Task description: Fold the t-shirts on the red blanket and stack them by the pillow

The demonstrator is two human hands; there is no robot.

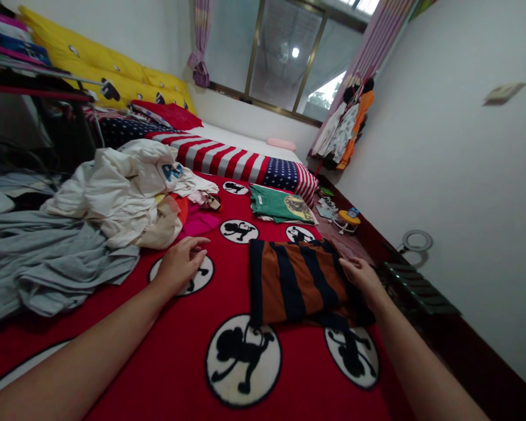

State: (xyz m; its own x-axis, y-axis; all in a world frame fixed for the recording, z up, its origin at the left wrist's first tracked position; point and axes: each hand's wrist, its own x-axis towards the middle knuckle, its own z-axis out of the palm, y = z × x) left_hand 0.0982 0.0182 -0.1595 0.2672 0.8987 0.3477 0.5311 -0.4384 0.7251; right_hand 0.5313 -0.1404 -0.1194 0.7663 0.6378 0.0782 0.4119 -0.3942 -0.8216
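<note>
A brown and navy striped garment, folded into a rough rectangle, lies on the red blanket patterned with black monkeys in white circles. At the garment's right edge, my right hand has its fingers closed on the fabric. My left hand is over the blanket to the left of the garment, apart from it, with loosely bent fingers and nothing held. Beyond the striped piece lies a folded green T-shirt. To the left is a loose heap with a cream garment and grey clothing.
Behind the blanket stands a bed edge draped with a stars-and-stripes cloth. Clothes hang by the window. A yellow stool and a white ring-shaped object are along the right wall. A desk is at left.
</note>
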